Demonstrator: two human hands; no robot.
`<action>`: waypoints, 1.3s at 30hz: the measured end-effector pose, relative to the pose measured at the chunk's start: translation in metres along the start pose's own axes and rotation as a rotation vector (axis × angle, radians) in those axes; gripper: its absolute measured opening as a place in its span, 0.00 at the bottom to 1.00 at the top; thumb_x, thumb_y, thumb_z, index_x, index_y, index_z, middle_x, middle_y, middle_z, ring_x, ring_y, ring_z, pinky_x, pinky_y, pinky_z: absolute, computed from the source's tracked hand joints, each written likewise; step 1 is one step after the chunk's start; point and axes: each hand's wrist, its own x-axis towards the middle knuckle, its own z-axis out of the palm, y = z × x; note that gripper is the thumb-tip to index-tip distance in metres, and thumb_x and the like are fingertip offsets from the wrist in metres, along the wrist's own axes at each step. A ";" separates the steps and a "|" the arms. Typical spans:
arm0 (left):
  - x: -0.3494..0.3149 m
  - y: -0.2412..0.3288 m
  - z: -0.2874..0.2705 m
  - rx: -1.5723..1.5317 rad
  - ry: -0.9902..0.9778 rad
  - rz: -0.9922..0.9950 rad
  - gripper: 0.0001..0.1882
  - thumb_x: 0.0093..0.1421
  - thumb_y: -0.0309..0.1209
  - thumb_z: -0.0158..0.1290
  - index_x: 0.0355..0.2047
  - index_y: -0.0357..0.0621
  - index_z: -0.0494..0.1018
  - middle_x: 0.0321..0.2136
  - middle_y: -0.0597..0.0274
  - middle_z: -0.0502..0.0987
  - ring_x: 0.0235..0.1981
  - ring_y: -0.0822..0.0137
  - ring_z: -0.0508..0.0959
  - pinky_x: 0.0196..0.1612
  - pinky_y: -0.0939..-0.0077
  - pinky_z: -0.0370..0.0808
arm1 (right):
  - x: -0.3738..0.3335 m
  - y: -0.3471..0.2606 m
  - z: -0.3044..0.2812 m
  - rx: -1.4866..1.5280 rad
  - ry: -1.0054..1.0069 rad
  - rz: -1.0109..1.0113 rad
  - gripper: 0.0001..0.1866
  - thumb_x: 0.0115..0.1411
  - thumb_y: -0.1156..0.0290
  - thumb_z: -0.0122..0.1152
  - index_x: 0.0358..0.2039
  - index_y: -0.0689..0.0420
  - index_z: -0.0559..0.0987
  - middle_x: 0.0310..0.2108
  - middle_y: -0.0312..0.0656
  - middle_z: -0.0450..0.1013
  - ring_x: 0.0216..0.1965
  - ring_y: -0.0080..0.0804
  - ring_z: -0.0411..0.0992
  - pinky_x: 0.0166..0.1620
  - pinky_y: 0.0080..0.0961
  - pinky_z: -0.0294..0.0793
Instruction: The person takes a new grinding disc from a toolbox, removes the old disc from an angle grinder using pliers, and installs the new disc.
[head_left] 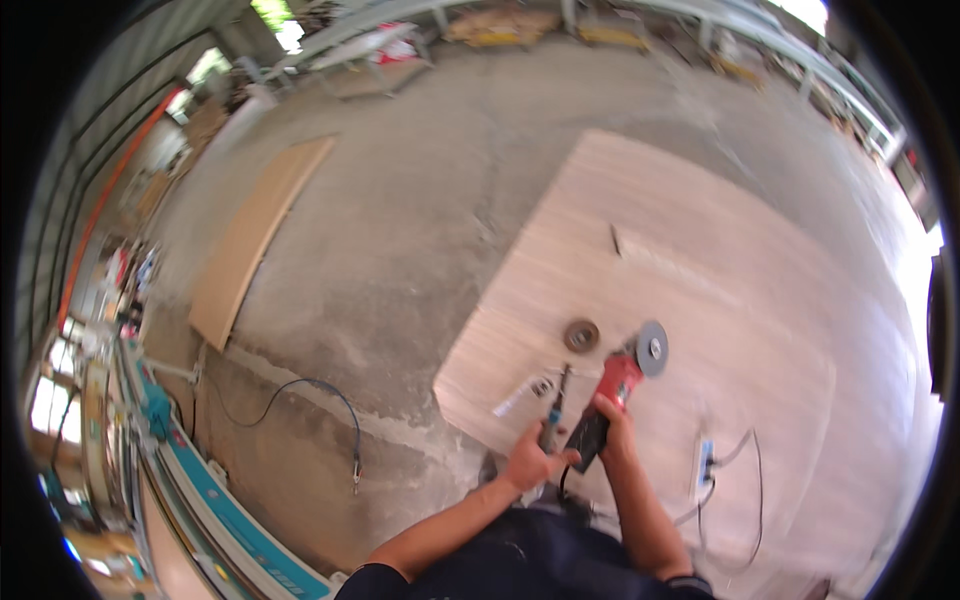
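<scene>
A red and black angle grinder [618, 384] is held above a large wooden board, its grey disc [652, 348] at the far right end. My right hand [615, 432] is closed around its body. At the grinder's black rear end is my left hand [532, 460], closed, with the thumb against it; its other fingers are partly hidden. Next to those fingers a slim screwdriver-like tool with a blue part [556, 412] points away from me; whether the hand touches it I cannot tell. Beyond lies a round brown roll or disc [580, 336], with a small dark ring [541, 387] nearer.
The pale board [540, 290] bears a power strip [704, 466] with looping cables and a thin dark stick [615, 240]. Left on the concrete floor are a long wooden panel [262, 240] and a blue hose [340, 392]. A teal machine rail [215, 495] runs along the lower left.
</scene>
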 end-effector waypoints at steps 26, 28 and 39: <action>-0.096 -0.052 -0.133 -0.333 -0.587 0.139 0.19 0.49 0.27 0.60 0.40 0.42 0.66 0.28 0.68 0.69 0.31 0.76 0.68 0.38 0.80 0.67 | -0.166 0.123 0.057 0.590 0.097 -0.404 0.23 0.49 0.63 0.59 0.40 0.66 0.66 0.33 0.47 0.69 0.35 0.38 0.70 0.39 0.34 0.75; -0.110 -0.060 -0.129 -0.286 -0.686 0.106 0.20 0.49 0.27 0.60 0.41 0.41 0.66 0.28 0.68 0.69 0.32 0.75 0.68 0.38 0.79 0.67 | -0.194 0.134 0.048 0.556 0.221 -0.502 0.21 0.48 0.63 0.58 0.37 0.65 0.68 0.30 0.48 0.69 0.32 0.40 0.71 0.36 0.33 0.75; -0.167 -0.100 -0.110 -0.190 -1.044 -0.115 0.23 0.49 0.29 0.61 0.43 0.37 0.65 0.31 0.66 0.71 0.34 0.74 0.69 0.39 0.80 0.67 | -0.288 0.200 -0.007 0.693 0.481 -0.627 0.21 0.48 0.60 0.57 0.35 0.65 0.69 0.28 0.49 0.70 0.29 0.41 0.72 0.34 0.33 0.75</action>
